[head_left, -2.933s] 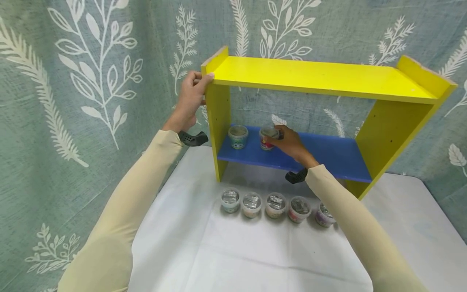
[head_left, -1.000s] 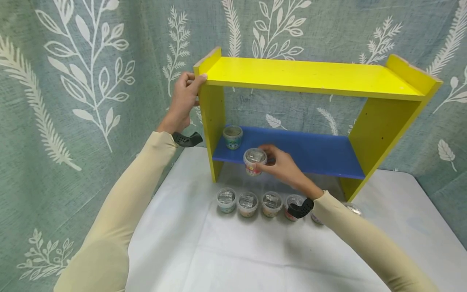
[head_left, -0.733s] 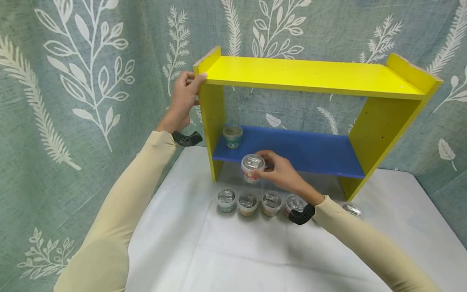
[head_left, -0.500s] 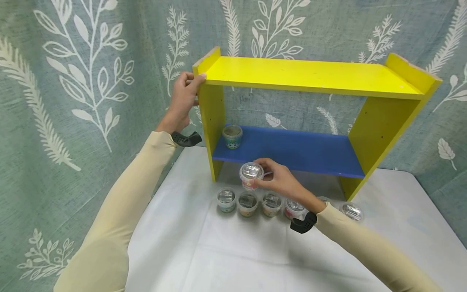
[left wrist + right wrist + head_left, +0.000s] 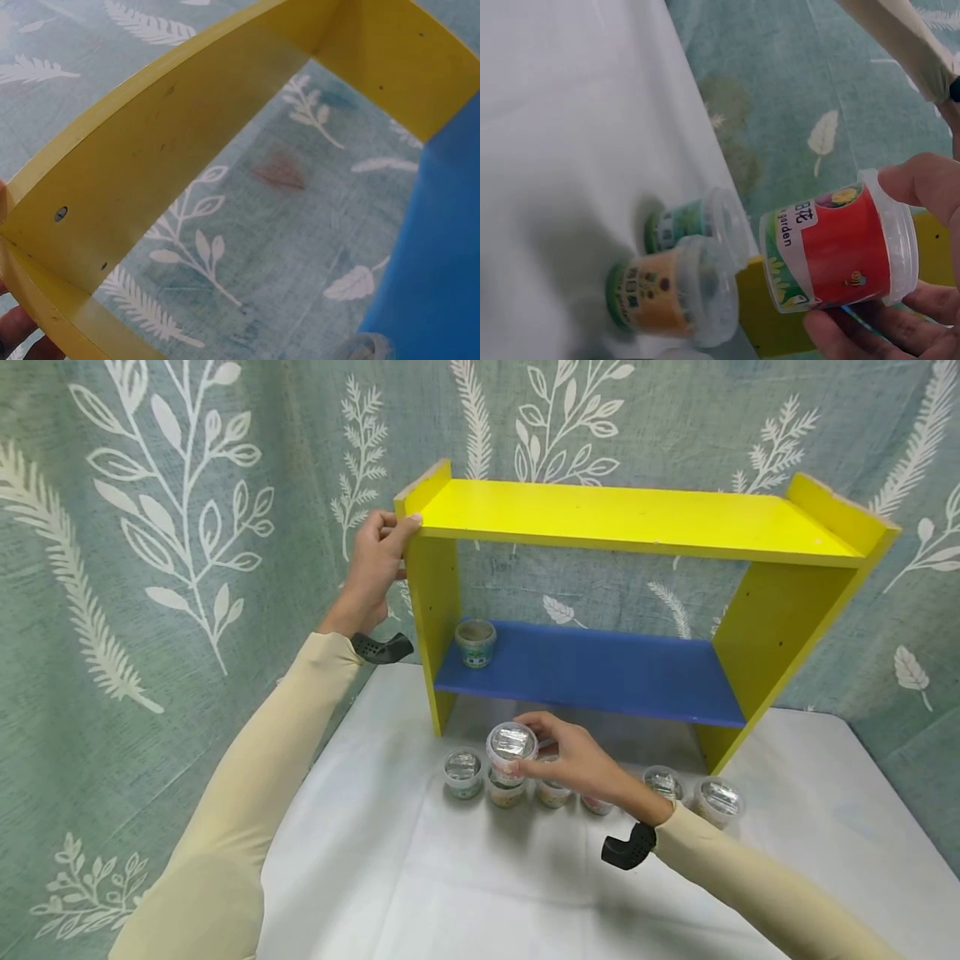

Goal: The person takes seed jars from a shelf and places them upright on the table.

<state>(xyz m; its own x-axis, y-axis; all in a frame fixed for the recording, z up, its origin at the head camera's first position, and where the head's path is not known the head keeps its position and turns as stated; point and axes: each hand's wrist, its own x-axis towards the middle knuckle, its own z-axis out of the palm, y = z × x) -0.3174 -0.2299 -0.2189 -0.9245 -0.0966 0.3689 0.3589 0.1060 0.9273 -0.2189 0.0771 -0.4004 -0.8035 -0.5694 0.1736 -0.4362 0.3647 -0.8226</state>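
My left hand (image 5: 381, 556) grips the upper left corner of a yellow shelf unit (image 5: 637, 518), thumb on the front edge. Above the row on the table, my right hand (image 5: 573, 760) holds a small lidded plastic tub (image 5: 832, 247) by its rim. That tub has a red label with the word "garden" and a bee, and its foil-like lid top shows in the head view. Behind and below it stands an orange-labelled tub (image 5: 660, 292), with a green-labelled tub (image 5: 686, 225) beside it. Another tub (image 5: 476, 643) sits at the left end of the blue shelf board (image 5: 600, 668).
The row of tubs on the white table (image 5: 420, 877) runs rightward under my right arm, partly hidden, to a silver-topped tub (image 5: 717, 802) at its right end. A patterned green cloth (image 5: 225, 527) hangs behind and to the left of the shelf unit.
My right hand has lifted the red-labelled tub off the blue board and brought it forward and down over the table row. My left hand keeps its grip on the shelf corner.
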